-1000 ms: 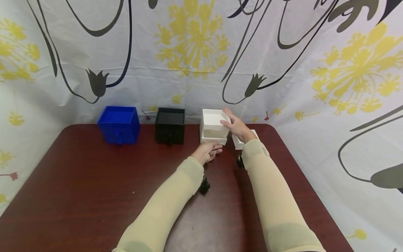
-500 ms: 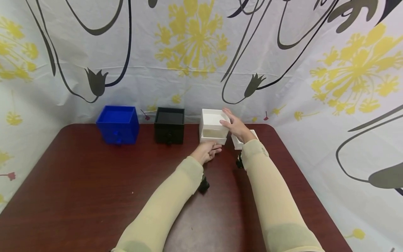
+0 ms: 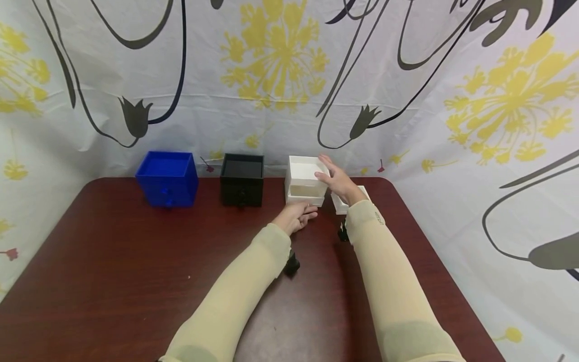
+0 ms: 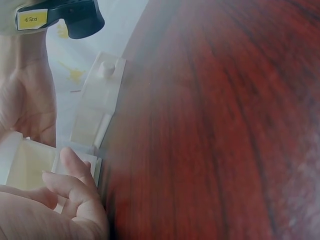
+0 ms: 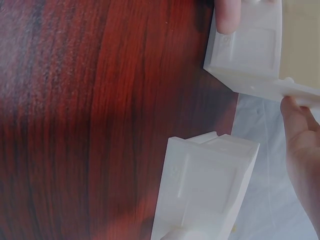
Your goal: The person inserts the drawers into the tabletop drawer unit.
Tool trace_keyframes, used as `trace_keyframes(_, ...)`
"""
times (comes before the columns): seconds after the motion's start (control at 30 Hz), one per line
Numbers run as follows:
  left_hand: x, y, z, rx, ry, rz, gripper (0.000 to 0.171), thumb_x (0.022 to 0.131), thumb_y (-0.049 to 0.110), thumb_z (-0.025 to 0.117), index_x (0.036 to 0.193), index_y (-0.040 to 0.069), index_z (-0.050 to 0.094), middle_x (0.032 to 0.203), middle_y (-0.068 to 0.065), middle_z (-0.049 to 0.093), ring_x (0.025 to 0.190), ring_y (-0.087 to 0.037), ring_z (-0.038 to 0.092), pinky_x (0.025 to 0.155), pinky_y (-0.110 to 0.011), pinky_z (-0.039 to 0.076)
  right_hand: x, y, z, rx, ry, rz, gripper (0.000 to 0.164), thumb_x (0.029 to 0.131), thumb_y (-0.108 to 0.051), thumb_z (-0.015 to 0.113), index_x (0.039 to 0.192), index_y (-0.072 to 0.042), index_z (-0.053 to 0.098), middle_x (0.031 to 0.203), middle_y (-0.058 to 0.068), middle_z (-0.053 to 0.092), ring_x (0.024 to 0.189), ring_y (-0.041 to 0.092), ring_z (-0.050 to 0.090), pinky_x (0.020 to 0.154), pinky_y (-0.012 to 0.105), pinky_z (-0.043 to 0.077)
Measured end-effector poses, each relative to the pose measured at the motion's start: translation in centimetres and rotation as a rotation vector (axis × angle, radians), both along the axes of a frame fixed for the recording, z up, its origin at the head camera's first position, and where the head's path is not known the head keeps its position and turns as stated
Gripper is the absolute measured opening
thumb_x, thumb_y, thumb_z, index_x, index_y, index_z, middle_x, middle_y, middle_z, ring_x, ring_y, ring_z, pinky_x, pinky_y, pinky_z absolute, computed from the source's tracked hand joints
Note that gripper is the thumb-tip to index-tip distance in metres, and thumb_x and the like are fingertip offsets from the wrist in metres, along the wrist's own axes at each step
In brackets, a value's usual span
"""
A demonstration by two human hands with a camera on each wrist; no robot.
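A white box (image 3: 306,170) stands at the back of the table, its upper front slot showing a bare inside. Below that slot a low white drawer (image 3: 306,200) juts slightly forward. My left hand (image 3: 295,217) is at the drawer's front, thumb and bent fingers round its small knob, which is mostly hidden. My right hand (image 3: 338,180) spans the box's right side, thumb over the top and fingertips (image 5: 292,112) against a wall edge. To the right, partly behind the right wrist, lies a separate white drawer (image 4: 95,102) with a round knob.
Along the back edge of the dark red table (image 3: 149,261) stand a blue box (image 3: 167,176) and a black box (image 3: 242,178), left of the white one. A patterned cloth (image 3: 289,100) hangs behind. Black wrist mounts (image 3: 292,264) sit under the sleeves.
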State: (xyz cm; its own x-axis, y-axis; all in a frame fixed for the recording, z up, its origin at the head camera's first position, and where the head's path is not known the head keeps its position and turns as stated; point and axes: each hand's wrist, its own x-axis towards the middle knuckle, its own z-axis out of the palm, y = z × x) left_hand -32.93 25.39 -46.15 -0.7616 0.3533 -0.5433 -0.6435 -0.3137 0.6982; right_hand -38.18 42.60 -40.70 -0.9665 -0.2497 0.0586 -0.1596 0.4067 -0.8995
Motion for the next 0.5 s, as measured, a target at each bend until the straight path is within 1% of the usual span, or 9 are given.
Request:
trace_keyframes(0.13, 0.0, 0.0, 0.0, -0.003, 0.015, -0.008, 0.040, 0.110, 0.025, 0.048, 0.146, 0.007, 0.051, 0.135, -0.016, 0.064, 0.075, -0.007, 0.068, 0.042, -0.009, 0.036, 0.5, -0.3, 0.7, -0.035, -0.020, 0.009, 0.068, 0.104, -0.010, 0.057, 0.161, -0.005, 0.021, 0.171, 0.003, 0.005, 0.155, 0.017, -0.002, 0.125, 0.037, 0.005)
trace_keyframes(0.27, 0.0, 0.0, 0.1, -0.008, 0.018, -0.009, 0.040, 0.110, 0.023, 0.046, 0.148, 0.008, 0.049, 0.136, -0.016, 0.064, 0.077, -0.008, 0.068, 0.042, -0.009, 0.036, 1.1, -0.6, 1.8, -0.067, -0.058, 0.015, 0.069, 0.103, -0.007, 0.058, 0.160, -0.001, 0.020, 0.171, 0.006, 0.004, 0.155, 0.019, -0.003, 0.125, 0.039, 0.005)
trace_keyframes(0.37, 0.0, 0.0, 0.1, -0.008, 0.014, -0.001, 0.041, 0.111, 0.022, 0.045, 0.150, 0.010, 0.046, 0.136, -0.015, 0.063, 0.074, -0.007, 0.068, 0.042, -0.010, 0.036, 1.4, -0.8, 2.3, -0.065, -0.081, 0.015, 0.070, 0.103, -0.009, 0.059, 0.161, -0.002, 0.019, 0.171, 0.005, 0.003, 0.155, 0.018, -0.004, 0.125, 0.039, 0.006)
trace_keyframes(0.5, -0.1, 0.1, 0.1, 0.007, 0.001, 0.012, 0.043, 0.111, 0.024, 0.045, 0.151, 0.010, 0.045, 0.137, -0.016, 0.063, 0.075, -0.009, 0.069, 0.042, -0.011, 0.036, 1.5, -0.8, 2.4, -0.065, -0.095, 0.014, 0.071, 0.103, -0.010, 0.059, 0.161, -0.004, 0.019, 0.171, 0.003, 0.002, 0.155, 0.018, -0.005, 0.125, 0.040, 0.006)
